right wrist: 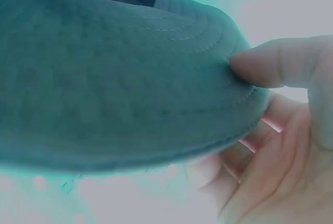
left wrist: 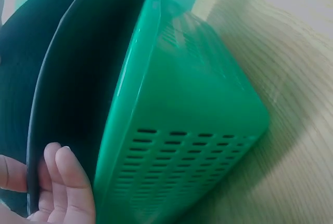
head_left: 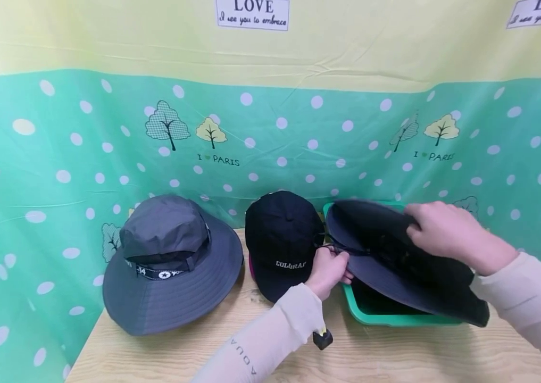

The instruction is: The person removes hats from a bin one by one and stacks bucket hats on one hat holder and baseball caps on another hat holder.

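Both hands hold a dark wide-brimmed hat (head_left: 387,276), tilted with its hollow underside toward me, over a green basket (head_left: 394,319). My left hand (head_left: 330,268) pinches the near-left part of the brim, between thumb and fingers (left wrist: 73,169) in the left wrist view. My right hand (head_left: 457,234) grips the brim's far-right part; its thumb (right wrist: 265,63) lies on top of the brim (right wrist: 119,83) in the right wrist view. A thin dark cord (head_left: 347,248) crosses the hat's opening. The hat hides most of the basket's inside, which looks dark.
A black cap (head_left: 284,229) with white lettering stands just left of the basket, close to my left hand. Farther left sits a grey wide-brimmed hat (head_left: 165,229). All stand on a wooden table (head_left: 155,356) before a green and yellow patterned curtain (head_left: 280,138).
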`<state>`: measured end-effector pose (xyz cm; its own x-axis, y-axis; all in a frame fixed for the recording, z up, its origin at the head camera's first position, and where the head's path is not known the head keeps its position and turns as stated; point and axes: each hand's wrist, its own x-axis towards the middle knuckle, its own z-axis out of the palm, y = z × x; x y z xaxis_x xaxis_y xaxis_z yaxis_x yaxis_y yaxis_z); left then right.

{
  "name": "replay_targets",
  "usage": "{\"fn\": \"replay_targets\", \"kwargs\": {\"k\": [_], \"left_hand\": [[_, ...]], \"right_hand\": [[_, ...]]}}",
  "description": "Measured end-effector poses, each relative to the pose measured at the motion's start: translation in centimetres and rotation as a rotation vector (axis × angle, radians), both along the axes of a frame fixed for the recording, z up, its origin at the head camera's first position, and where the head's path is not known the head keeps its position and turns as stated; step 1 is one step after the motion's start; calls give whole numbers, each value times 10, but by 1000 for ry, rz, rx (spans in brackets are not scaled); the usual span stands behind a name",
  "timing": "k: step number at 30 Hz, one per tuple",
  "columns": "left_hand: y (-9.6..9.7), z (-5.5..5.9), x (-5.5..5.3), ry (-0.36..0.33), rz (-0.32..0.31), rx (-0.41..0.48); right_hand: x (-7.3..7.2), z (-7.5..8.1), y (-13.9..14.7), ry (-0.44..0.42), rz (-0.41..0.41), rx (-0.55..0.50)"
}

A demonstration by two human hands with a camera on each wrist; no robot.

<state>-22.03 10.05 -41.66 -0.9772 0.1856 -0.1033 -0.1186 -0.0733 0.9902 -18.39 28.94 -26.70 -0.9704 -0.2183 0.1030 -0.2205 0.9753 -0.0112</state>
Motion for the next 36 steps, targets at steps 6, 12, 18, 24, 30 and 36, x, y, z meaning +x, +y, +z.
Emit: {"fn": "replay_targets", "kwargs": {"k": [6, 12, 18, 24, 30, 36], "left_hand": [[-4, -3, -2, -2, 20, -17], [-5, -5, -1, 4, 45, -47], [-3, -6, -1, 14, 20, -19], [-2, -5, -1, -3, -34, 0], [-3, -2, -3, 4, -57, -2], [-14, 13, -8, 82, -47, 9]], "right_hand": [[-10, 10, 36, 10, -101, -46], [-17, 8, 68, 8, -184, -81], [-23, 1, 78, 1, -225, -101], [-30, -1, 69, 46, -180, -90], [-33, 0, 63, 74, -139, -80], [-28, 5, 78, 115, -181, -160]]}}
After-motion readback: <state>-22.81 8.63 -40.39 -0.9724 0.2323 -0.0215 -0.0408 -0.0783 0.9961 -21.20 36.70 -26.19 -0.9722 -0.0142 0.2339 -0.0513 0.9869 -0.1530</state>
